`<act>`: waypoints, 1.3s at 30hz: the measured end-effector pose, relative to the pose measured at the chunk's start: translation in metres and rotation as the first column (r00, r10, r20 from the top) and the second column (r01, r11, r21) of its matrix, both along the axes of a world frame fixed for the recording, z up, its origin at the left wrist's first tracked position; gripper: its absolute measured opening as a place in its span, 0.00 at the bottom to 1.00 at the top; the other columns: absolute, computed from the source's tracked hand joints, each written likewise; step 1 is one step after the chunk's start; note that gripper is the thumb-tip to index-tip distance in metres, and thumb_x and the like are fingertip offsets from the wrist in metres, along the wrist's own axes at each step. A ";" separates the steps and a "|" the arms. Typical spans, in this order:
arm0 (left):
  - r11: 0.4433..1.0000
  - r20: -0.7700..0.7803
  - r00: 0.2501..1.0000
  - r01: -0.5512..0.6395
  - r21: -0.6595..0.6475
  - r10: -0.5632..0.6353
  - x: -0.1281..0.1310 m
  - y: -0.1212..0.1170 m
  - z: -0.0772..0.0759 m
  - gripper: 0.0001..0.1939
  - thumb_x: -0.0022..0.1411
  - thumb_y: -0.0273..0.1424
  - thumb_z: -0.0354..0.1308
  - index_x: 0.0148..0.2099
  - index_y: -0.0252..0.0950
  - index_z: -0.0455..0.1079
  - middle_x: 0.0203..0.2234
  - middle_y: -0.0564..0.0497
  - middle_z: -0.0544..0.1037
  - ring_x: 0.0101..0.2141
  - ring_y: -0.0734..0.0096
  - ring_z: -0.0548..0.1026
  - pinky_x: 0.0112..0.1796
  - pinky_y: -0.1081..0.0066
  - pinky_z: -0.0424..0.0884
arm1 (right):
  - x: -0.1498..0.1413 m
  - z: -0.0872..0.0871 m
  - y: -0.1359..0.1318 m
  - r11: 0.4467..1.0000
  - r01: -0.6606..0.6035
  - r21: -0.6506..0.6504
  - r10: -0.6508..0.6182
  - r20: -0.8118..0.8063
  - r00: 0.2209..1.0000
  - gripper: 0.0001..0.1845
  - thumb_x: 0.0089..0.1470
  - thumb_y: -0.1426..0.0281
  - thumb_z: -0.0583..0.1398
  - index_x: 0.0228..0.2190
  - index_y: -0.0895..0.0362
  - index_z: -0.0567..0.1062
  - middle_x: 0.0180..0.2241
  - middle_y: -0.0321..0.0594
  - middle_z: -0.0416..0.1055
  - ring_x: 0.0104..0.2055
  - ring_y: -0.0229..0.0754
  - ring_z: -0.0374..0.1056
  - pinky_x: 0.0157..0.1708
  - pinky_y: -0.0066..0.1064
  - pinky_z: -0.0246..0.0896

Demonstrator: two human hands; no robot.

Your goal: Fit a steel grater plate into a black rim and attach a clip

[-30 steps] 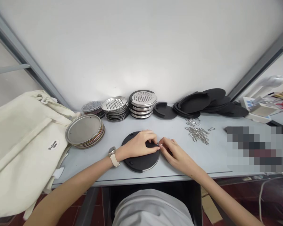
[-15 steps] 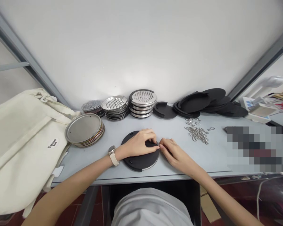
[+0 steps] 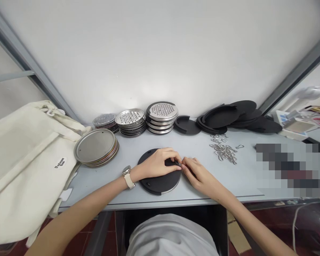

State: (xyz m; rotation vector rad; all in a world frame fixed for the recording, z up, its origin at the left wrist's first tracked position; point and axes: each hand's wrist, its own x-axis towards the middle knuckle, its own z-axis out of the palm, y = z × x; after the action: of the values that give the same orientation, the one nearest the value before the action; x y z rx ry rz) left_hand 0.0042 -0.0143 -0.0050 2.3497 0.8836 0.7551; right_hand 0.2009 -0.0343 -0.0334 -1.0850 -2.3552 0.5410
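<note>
A round black disc (image 3: 160,183) with a silvery rim showing at its lower right lies flat on the table in front of me. Across its top rests my left hand (image 3: 160,163), thumb and index finger closed around a small metal carabiner clip (image 3: 177,163) at the disc's right edge. From the right, my right hand (image 3: 198,175) pinches the same clip, fingertips almost meeting those of the left. Fingers hide most of the clip, so I cannot tell whether it passes through the disc. Right of my hands lies a loose heap of similar metal clips (image 3: 224,153).
Along the wall stand stacks of perforated metal grater discs (image 3: 130,117), topped discs (image 3: 162,111) and black round covers (image 3: 220,116). Plain metal discs (image 3: 94,145) are piled at left, beside a cream cloth bag (image 3: 40,163). A blurred patch (image 3: 290,170) covers the right side.
A looped end of the clip now shows between my fingertips. Both hands have shifted only slightly; the disc stays in place.
</note>
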 end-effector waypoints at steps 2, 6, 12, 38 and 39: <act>1.000 0.001 1.000 0.002 -0.008 -0.002 0.000 0.000 0.000 0.04 0.57 0.28 0.59 0.38 0.35 0.70 0.32 0.52 0.73 0.35 0.73 0.70 0.40 0.73 0.66 | 0.000 0.000 0.000 1.000 0.000 0.000 0.000 0.000 1.000 0.12 0.64 0.70 0.45 0.29 0.54 0.61 0.27 0.35 0.63 0.30 0.40 0.60 0.36 0.35 0.57; 1.000 0.006 1.000 -0.001 -0.021 0.001 0.000 0.000 0.000 0.05 0.57 0.28 0.60 0.37 0.35 0.70 0.32 0.52 0.73 0.34 0.73 0.71 0.40 0.73 0.66 | 0.000 0.000 0.000 1.000 -0.002 -0.003 0.002 -0.003 1.000 0.11 0.63 0.70 0.45 0.29 0.54 0.62 0.27 0.36 0.64 0.30 0.41 0.60 0.36 0.35 0.58; 1.000 0.008 1.000 -0.009 -0.028 0.010 0.000 0.000 0.000 0.04 0.57 0.28 0.60 0.37 0.35 0.70 0.31 0.53 0.73 0.34 0.74 0.70 0.40 0.73 0.66 | 0.000 0.001 0.000 1.000 -0.003 -0.008 0.003 0.004 1.000 0.12 0.63 0.71 0.45 0.29 0.54 0.62 0.26 0.36 0.64 0.30 0.41 0.60 0.36 0.35 0.58; 0.999 0.045 0.999 0.012 -0.047 -0.010 -0.001 0.002 0.001 0.05 0.56 0.27 0.61 0.37 0.35 0.70 0.31 0.54 0.73 0.33 0.75 0.71 0.38 0.74 0.66 | -0.001 0.001 -0.001 1.000 0.018 -0.011 -0.018 0.002 1.000 0.13 0.64 0.69 0.44 0.28 0.53 0.60 0.27 0.36 0.64 0.30 0.41 0.60 0.36 0.36 0.58; 0.999 0.047 0.999 0.012 -0.046 -0.010 -0.001 0.002 0.001 0.05 0.56 0.27 0.61 0.37 0.35 0.70 0.31 0.54 0.73 0.33 0.75 0.71 0.38 0.74 0.66 | -0.001 0.001 -0.001 1.000 0.020 -0.011 -0.020 0.000 1.000 0.13 0.64 0.69 0.44 0.28 0.53 0.60 0.27 0.36 0.64 0.30 0.41 0.60 0.36 0.36 0.58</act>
State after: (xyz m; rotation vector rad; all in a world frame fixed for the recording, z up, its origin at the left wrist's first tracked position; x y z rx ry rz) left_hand 0.0036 -0.0124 -0.0044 2.2861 0.8587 0.7736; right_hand 0.2000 -0.0350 -0.0325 -1.1126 -2.3412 0.5476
